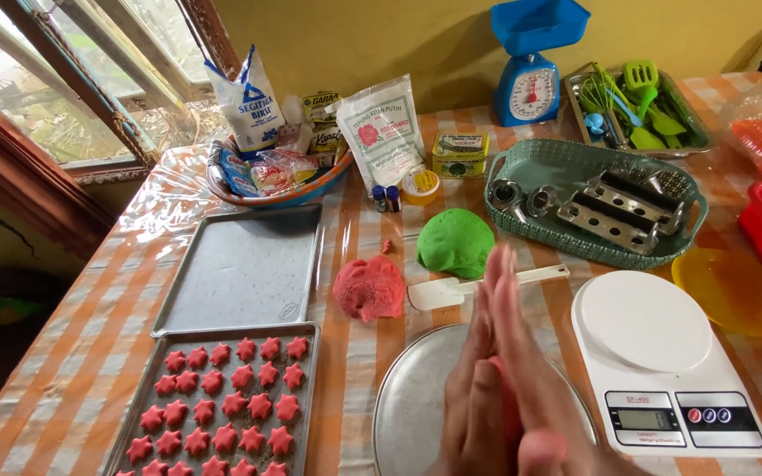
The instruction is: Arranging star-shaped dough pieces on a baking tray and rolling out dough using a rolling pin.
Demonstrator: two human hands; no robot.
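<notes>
Both hands, left hand (474,388) and right hand (531,370), press a mostly hidden red dough piece (506,401) between flat palms.

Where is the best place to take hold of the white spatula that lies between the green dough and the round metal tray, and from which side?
Probably by its straight handle. The white spatula lies flat, its broad blade toward the red dough and its narrow handle pointing right toward the green basket. That handle end is bare, so come from above on the right side and pinch it across its width; the pressed-together hands partly cover its middle.
</notes>
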